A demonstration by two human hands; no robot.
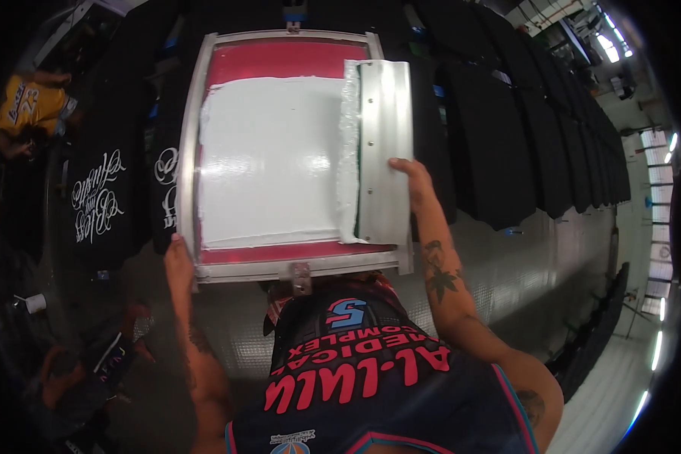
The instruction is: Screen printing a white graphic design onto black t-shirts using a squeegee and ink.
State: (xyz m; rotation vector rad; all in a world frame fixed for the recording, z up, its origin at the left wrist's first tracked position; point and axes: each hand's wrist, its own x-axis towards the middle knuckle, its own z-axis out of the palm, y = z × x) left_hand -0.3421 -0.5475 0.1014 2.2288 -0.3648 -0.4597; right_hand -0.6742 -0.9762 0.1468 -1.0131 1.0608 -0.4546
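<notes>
left hand [179,263]: lower, thumb upward | right hand [416,181]: higher, thumb inward, fingers hidden

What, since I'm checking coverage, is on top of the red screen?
White ink covers most of the screen, and a squeegee sits over its right side. The screen's surface beneath them is hidden, so any design there cannot be seen.

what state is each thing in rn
white ink, spread over most of the red screen
frame, upper face showing
squeegee, along the screen's right side, inked at one edge
left grip, at frame's left edge
right grip, on squeegee, partly hidden
lights, on
</notes>
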